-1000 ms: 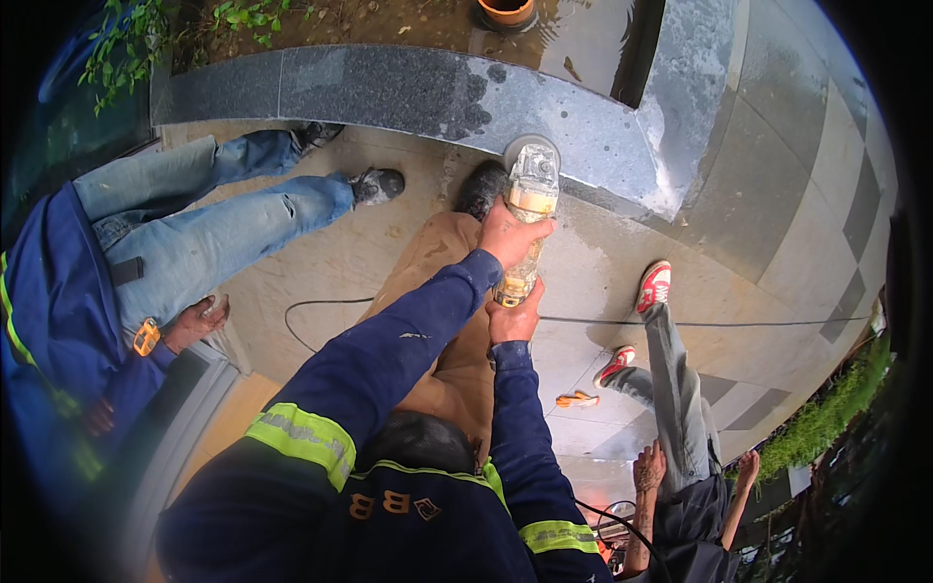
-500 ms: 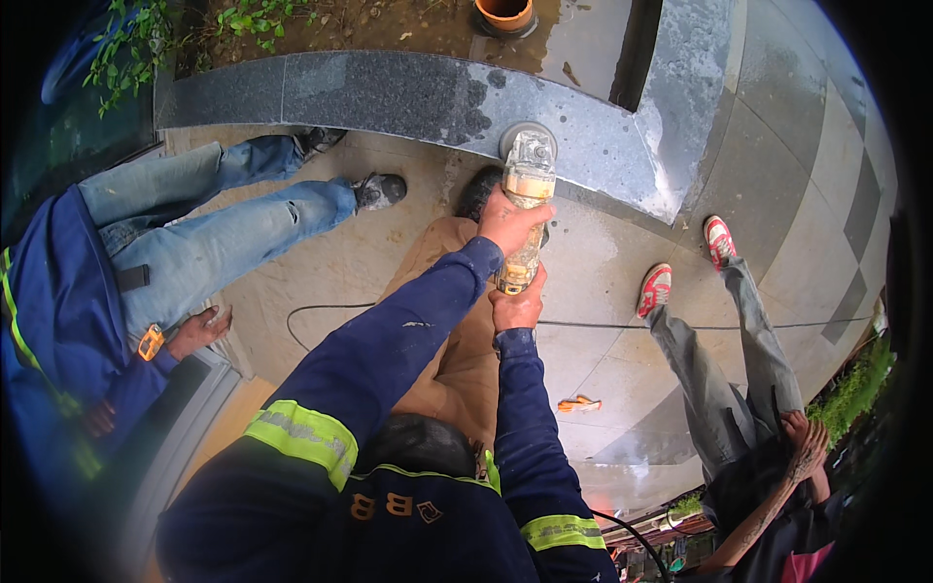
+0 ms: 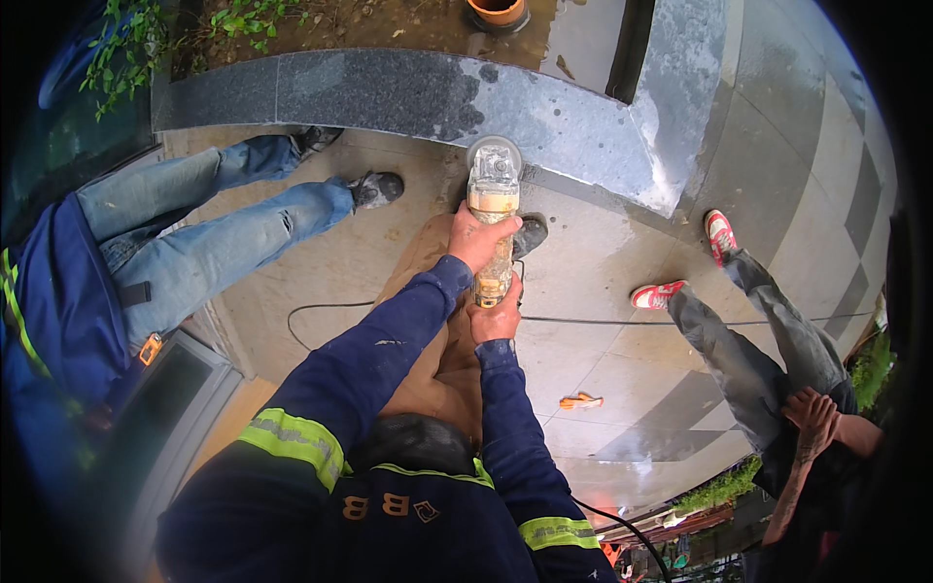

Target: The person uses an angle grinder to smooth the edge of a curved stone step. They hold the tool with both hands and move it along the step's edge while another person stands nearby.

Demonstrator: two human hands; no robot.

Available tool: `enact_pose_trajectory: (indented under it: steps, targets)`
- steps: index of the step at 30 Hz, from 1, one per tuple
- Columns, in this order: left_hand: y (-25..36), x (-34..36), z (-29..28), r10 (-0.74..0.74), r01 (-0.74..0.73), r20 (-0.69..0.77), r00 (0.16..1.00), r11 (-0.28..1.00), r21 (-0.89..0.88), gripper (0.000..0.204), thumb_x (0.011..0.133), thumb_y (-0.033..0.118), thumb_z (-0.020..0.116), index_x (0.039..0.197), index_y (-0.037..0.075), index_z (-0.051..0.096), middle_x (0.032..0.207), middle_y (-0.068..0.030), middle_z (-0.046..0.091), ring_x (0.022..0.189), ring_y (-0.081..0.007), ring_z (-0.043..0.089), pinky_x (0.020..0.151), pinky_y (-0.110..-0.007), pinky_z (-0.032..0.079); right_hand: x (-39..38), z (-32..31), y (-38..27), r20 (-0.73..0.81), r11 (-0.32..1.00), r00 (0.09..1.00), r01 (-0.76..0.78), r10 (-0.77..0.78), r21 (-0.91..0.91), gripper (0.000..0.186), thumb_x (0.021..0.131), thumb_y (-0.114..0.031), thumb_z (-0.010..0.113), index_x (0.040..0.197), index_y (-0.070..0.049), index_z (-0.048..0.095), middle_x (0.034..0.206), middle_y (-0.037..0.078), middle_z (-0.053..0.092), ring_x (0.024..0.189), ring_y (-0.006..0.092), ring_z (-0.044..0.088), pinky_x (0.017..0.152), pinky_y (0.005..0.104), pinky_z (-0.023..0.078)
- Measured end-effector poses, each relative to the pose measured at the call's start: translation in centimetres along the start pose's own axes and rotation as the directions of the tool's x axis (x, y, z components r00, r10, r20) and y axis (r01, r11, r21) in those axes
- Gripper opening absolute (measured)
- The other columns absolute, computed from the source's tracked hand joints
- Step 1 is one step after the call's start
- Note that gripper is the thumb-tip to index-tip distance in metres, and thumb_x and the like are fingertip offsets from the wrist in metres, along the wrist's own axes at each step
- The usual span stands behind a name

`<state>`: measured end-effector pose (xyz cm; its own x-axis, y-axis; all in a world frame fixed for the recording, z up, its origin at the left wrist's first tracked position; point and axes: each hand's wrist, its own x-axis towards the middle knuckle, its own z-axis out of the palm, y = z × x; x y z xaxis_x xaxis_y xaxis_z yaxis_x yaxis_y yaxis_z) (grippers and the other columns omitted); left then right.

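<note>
A dusty yellow angle grinder [image 3: 495, 194] is held between both my hands, its grey disc [image 3: 512, 148] at the near edge of a stone ledge [image 3: 389, 97]. I cannot tell whether the disc touches the stone. My left hand [image 3: 475, 238] wraps around the grinder's body just behind its head. Farther back, my right hand [image 3: 498, 316] grips the rear end of the tool. The ledge is dark and speckled on the left, paler around and to the right of the disc.
A black cable [image 3: 603, 320] crosses the tiled floor. An orange item [image 3: 581, 400] lies on the tiles at right. One person in torn jeans [image 3: 224, 214] is at left, another in red-and-white shoes [image 3: 658, 294] at right. Beyond the ledge, an orange pipe [image 3: 498, 12] stands in muddy water.
My hands and the grinder have shifted left and slightly nearer along the ledge's edge. At right, the other person's near foot has turned and their hands have come together.
</note>
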<state>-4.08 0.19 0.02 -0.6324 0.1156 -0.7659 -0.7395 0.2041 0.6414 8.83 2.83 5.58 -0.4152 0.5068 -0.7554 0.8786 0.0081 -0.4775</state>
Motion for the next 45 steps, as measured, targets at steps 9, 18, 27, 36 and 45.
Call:
enact_pose_trajectory:
  steps: [9,18,27,36,45]
  targets:
    - [1.1,-1.3,1.7,-0.016,0.013,0.024,1.000,0.994,0.104,0.060,0.070,0.021,0.084,0.115,-0.003,0.053,0.105,-0.0116,0.066,0.096,-0.0183,0.064,0.084,-0.033,0.051,-0.6,-0.6,0.1,-0.037,0.990,0.989,-0.140,0.140,0.013,0.084,0.066,-0.006,0.075,0.138,-0.019,0.035,0.108,0.024,0.066,0.102,0.0441,0.063,0.088,0.0474,0.051]
    - [0.6,0.1,2.0,0.006,-0.005,0.052,0.999,1.000,-0.028,0.057,0.069,0.021,0.084,0.111,-0.002,0.054,0.103,-0.0109,0.066,0.091,-0.0176,0.064,0.080,-0.032,0.053,0.8,-1.3,-0.4,-0.005,0.992,0.992,-0.127,0.127,-0.008,0.084,0.065,-0.004,0.074,0.138,-0.018,0.035,0.108,0.024,0.065,0.104,0.0443,0.062,0.088,0.0476,0.051]
    - [-0.1,-0.9,3.1,0.033,-0.028,-0.021,0.999,0.981,0.191,0.053,0.071,0.015,0.084,0.111,-0.003,0.055,0.101,-0.0102,0.067,0.089,-0.0160,0.064,0.080,-0.032,0.053,0.4,-0.5,1.3,-0.076,0.988,0.986,-0.143,0.148,0.063,0.085,0.065,-0.005,0.074,0.139,-0.017,0.034,0.106,0.024,0.066,0.102,0.0445,0.063,0.088,0.0473,0.050]
    - [1.8,2.7,4.7,0.084,-0.086,0.043,0.996,0.995,0.051,0.059,0.067,0.025,0.084,0.109,-0.002,0.055,0.103,-0.0153,0.067,0.093,-0.0237,0.066,0.083,-0.036,0.051,4.0,-1.4,-0.1,-0.095,0.999,0.994,-0.047,0.049,0.021,0.084,0.065,-0.006,0.074,0.138,-0.016,0.034,0.104,0.025,0.066,0.101,0.0455,0.063,0.087,0.0481,0.050]
    - [0.4,1.4,2.8,0.054,-0.053,-0.006,0.998,0.992,0.112,0.058,0.067,0.027,0.085,0.110,-0.002,0.057,0.102,-0.0139,0.069,0.092,-0.0231,0.067,0.084,-0.035,0.052,2.2,-0.7,0.0,-0.066,0.998,0.996,-0.063,0.062,0.001,0.084,0.061,-0.005,0.075,0.136,-0.014,0.036,0.100,0.025,0.067,0.098,0.0437,0.065,0.085,0.0465,0.051]
